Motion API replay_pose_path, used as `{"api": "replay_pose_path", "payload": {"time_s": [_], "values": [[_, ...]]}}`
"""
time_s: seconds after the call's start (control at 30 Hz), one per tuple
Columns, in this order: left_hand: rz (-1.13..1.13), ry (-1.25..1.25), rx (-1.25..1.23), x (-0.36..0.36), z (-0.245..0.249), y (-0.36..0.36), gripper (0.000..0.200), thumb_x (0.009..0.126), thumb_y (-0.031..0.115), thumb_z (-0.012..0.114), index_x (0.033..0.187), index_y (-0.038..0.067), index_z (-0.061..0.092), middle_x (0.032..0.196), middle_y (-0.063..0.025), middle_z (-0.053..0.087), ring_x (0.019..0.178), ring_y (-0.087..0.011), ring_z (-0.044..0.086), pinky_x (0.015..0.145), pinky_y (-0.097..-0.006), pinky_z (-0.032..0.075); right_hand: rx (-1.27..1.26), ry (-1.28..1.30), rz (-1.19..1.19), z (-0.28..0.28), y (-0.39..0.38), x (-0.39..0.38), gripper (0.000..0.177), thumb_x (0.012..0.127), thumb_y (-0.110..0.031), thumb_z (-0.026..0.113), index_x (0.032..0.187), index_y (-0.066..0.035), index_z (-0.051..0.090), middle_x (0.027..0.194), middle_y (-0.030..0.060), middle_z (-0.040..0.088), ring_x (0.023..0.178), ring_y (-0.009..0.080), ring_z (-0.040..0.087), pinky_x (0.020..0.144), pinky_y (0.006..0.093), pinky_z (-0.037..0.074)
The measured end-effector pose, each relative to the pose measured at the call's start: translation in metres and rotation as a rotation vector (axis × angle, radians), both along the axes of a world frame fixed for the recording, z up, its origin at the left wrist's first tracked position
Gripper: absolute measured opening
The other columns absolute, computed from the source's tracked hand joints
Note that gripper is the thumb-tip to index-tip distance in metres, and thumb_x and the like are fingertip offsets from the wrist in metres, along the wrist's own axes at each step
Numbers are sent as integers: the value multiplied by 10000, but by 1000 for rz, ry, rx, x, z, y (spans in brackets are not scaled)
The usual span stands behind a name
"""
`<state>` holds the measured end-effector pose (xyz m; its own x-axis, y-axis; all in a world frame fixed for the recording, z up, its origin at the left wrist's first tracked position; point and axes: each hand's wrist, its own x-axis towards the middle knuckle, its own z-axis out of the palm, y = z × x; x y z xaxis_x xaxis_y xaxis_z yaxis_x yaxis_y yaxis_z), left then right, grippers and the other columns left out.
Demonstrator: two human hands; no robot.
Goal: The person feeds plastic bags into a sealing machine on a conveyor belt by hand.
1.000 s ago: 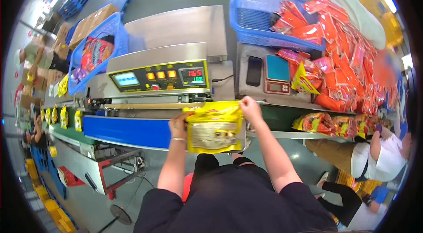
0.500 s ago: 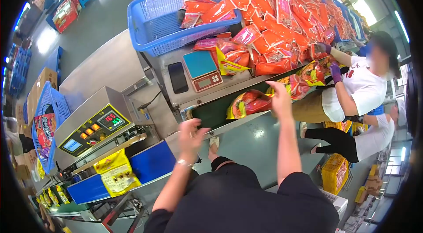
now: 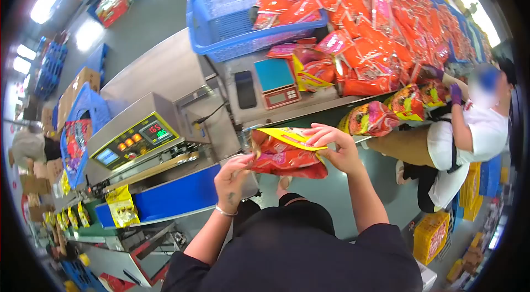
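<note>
A red and yellow snack bag (image 3: 290, 155) is held up between my two hands, its yellow edge tilted up along the top. My left hand (image 3: 232, 177) grips the bag's left end, with a bracelet on the wrist. The fingers of my right hand (image 3: 337, 149) pinch the yellow edge at the right. Farther right on the dark conveyor (image 3: 320, 117), more filled bags (image 3: 371, 118) stand in a row. To the left, a yellow bag (image 3: 122, 206) lies on the blue belt (image 3: 171, 192) of the sealing machine (image 3: 135, 140).
Behind the conveyor are a scale (image 3: 276, 83), a phone (image 3: 245, 90), a blue basket (image 3: 221, 49) and a large heap of red packets (image 3: 370, 32). A co-worker in a white shirt (image 3: 480, 126) stands at the right. Yellow crates (image 3: 430, 237) sit on the floor.
Both hands were empty and apart; now they hold a bag lifted from the conveyor. The view has shifted left, and the yellow bag on the blue belt has moved left along it.
</note>
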<state>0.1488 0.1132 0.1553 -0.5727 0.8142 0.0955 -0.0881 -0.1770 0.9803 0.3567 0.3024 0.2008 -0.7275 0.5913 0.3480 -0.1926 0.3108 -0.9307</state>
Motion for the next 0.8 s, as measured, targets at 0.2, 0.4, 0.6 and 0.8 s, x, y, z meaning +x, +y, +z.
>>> {"api": "replay_pose_path", "payload": {"time_s": [0.2,0.4,0.6,0.8], "values": [[427,-358,-90,-61,14,-85,31,818,-9,620,848,-3,618,830,-60,654,764,-101,585,708,-230,456,-238,-194,-201,-8,-49,-104,63,855,-10,591,824,-10,536,660,13,514,661,67,494,602,223,419],[632,-595,-353,-91,-81,-80,73,734,9,674,803,-14,668,759,-52,653,686,-114,572,653,-222,426,-136,-453,-451,-126,-43,-148,145,878,-83,579,817,-15,466,668,100,546,597,185,498,577,314,422],[661,-608,-478,-113,-137,-69,115,731,46,699,828,-6,667,741,-60,651,589,-114,578,507,-208,414,41,-771,-589,-171,-51,-151,200,867,-189,591,844,-28,474,772,157,583,709,374,558,650,448,442],[664,-536,-472,-160,-130,-120,136,706,57,694,811,-26,669,757,-80,649,637,-141,577,574,-235,429,167,-748,-371,-183,-77,-196,225,830,-165,631,793,-22,462,748,139,507,693,309,501,633,397,413]]}}
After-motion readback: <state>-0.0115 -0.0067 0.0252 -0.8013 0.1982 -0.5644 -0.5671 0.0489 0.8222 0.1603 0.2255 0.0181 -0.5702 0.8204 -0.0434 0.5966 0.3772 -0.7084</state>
